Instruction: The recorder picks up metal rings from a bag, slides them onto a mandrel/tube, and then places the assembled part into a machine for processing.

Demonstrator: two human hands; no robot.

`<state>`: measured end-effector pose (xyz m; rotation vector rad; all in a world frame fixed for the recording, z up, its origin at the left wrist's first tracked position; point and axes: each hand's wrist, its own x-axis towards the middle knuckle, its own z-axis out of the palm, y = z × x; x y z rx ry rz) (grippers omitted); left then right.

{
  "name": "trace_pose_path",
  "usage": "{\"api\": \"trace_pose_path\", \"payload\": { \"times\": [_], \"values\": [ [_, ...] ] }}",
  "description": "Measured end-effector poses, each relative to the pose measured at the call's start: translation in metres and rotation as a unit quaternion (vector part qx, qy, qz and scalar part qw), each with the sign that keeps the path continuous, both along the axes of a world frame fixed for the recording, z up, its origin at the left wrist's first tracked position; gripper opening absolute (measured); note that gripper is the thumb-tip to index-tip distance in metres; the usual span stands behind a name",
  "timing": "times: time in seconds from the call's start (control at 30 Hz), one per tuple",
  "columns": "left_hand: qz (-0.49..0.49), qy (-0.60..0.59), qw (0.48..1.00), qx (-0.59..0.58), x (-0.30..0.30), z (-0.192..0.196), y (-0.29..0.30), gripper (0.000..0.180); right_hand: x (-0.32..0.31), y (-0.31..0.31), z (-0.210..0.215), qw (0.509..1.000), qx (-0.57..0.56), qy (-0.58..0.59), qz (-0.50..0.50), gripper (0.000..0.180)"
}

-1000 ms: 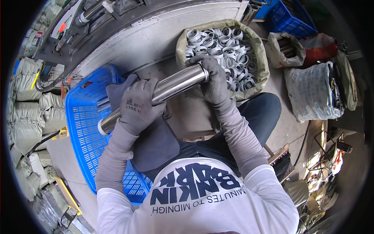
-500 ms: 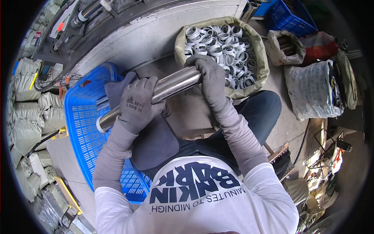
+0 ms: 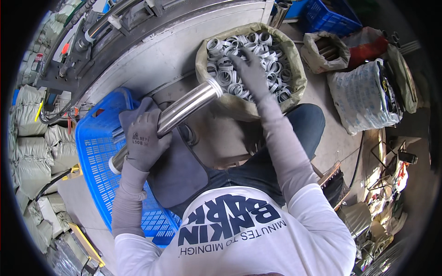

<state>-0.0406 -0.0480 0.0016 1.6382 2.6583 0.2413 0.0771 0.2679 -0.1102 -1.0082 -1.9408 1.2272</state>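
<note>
My left hand (image 3: 148, 140), in a grey glove, is closed around a shiny metal tube (image 3: 189, 106). The tube slants from lower left to upper right across my lap, and white plastic rings cap both of its ends. Over a green woven sack (image 3: 298, 83) full of white and grey plastic rings (image 3: 225, 77) is my gloved right hand (image 3: 252, 73). Its fingers are apart and reach down among the rings, with none plainly gripped. A dark pad (image 3: 177, 170) covers my left thigh under the tube.
A blue plastic crate (image 3: 92, 138) with metal tubes inside stands at my left. Machine rails (image 3: 101, 50) run along the far left. At the right are a sack of tubes (image 3: 324, 51), a white printed bag (image 3: 363, 99) and another blue crate (image 3: 329, 18). Wrapped packages (image 3: 34, 165) are stacked far left.
My right hand has let go of the tube's upper end and moved to the rings in the sack. The white ring on that end now shows. My left hand, with the tube, has moved slightly down-left.
</note>
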Motion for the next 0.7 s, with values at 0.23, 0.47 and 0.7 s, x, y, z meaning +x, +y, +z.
{"api": "trace_pose_path", "payload": {
  "times": [0.23,0.47,0.7],
  "values": [
    [0.017,0.008,0.999,0.029,-0.001,-0.006,-0.011,0.053,0.012,0.092,-0.084,0.861,0.31,-0.396,0.075,0.032],
    [-0.035,-0.01,0.999,0.027,-0.014,0.011,-0.007,0.058,0.03,0.07,-0.004,0.988,0.019,-0.149,0.029,0.039],
    [0.004,0.17,0.984,0.058,-0.087,0.042,0.061,0.06,0.074,0.011,0.052,0.935,-0.314,0.145,0.082,0.021]
  ]
}}
